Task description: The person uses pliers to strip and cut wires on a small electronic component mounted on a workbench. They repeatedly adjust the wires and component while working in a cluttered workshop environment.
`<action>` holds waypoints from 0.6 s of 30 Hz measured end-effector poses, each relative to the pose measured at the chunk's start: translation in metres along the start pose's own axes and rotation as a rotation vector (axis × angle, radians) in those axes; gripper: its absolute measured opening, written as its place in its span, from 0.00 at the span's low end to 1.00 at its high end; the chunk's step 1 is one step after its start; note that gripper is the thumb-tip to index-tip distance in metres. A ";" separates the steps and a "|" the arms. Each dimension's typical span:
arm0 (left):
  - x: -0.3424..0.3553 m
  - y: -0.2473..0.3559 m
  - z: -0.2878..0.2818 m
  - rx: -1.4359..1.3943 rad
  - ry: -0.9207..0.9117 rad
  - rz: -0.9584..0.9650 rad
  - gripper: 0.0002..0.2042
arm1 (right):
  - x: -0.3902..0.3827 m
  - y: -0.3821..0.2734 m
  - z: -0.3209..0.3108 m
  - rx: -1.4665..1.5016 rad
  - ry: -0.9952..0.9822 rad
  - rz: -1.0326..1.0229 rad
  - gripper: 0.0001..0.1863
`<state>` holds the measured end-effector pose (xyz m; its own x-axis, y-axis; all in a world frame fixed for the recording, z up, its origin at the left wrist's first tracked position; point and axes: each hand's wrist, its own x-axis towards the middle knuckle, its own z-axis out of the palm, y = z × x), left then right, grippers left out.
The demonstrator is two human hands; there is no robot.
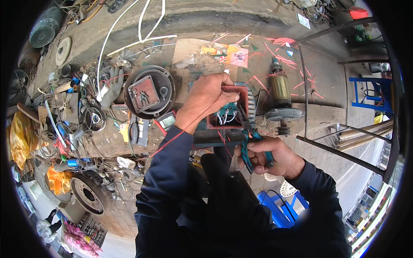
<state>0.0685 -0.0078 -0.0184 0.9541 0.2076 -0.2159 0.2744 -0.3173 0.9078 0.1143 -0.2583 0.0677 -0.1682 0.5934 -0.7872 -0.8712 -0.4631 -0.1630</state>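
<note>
A red terminal box (246, 98) sits open on the ribbed motor body (252, 112). Inside it are a green terminal block (229, 108) and white-sleeved leads (226, 117). My left hand (207, 95) reaches over the box's left side, fingers closed in a pinch on a thin red wire (188, 126), which trails across my wrist and sleeve; the pinch point is partly hidden. My right hand (273, 157) grips the teal-handled pliers (246, 150) at the near right. Their dark jaws point into the box beside the terminals.
A round metal housing (168, 96) holding a square tray of small hardware (144, 94) stands left. A copper-wound rotor (279, 88) stands right, near a rebar frame (304, 77). Red wire scraps (286, 60) litter the far ground; tangled cables and parts crowd the left.
</note>
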 end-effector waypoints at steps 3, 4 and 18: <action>-0.001 -0.002 -0.001 -0.017 -0.006 -0.008 0.12 | -0.001 0.002 0.001 0.015 -0.027 -0.017 0.20; -0.001 -0.003 -0.001 -0.020 0.004 0.002 0.13 | 0.000 0.003 0.002 0.016 -0.048 -0.012 0.19; -0.001 -0.001 -0.005 0.003 -0.028 -0.017 0.11 | 0.007 -0.010 -0.004 0.016 -0.073 0.056 0.21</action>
<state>0.0662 -0.0033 -0.0172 0.9521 0.1875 -0.2415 0.2914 -0.3171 0.9025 0.1237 -0.2521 0.0614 -0.2494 0.6132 -0.7495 -0.8666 -0.4867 -0.1098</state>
